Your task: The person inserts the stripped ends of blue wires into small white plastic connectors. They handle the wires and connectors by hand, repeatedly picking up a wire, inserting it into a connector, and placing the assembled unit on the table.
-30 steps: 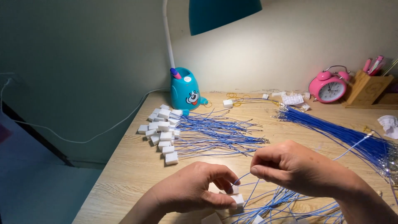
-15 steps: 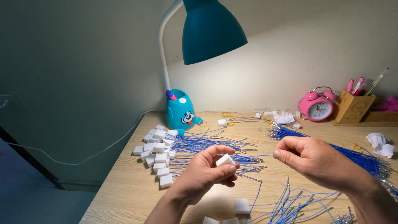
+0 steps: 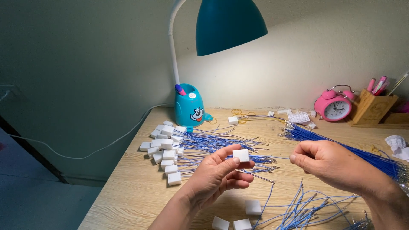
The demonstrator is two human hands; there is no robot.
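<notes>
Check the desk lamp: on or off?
On. The teal desk lamp throws a bright warm pool onto the wall below its shade, while the wall to the left stays dark. The bulb itself is hidden.

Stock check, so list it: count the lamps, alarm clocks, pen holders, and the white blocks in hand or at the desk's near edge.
Lamp: 1
Alarm clock: 1
Pen holder: 1
White blocks: 4, one held in the left hand, three on the desk
Total: 7
</notes>
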